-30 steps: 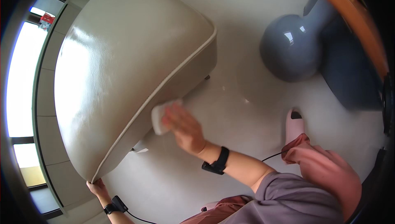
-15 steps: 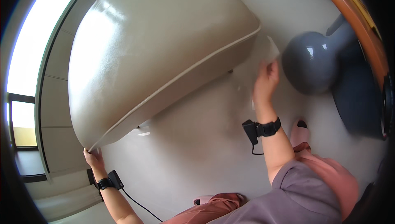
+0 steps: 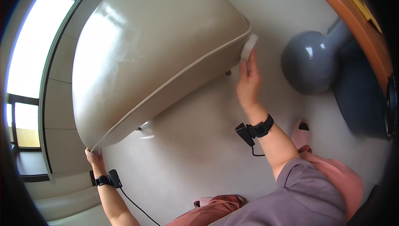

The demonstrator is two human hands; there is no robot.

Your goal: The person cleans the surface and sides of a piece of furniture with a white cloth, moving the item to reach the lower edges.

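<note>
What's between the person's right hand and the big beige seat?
In the head view, a white pad, held by the right hand, lies between it and the beige seat, at the seat's right-hand corner.

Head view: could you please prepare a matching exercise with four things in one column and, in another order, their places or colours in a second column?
Column one
1. left hand
2. right hand
3. padded seat
4. ball-shaped object

Column two
A. grey, to the right of the padded seat
B. at the lower left corner of the padded seat
C. beige, with a bright shine on its left side
D. holding a white pad

Right pairs: 1-B, 2-D, 3-C, 4-A
</note>
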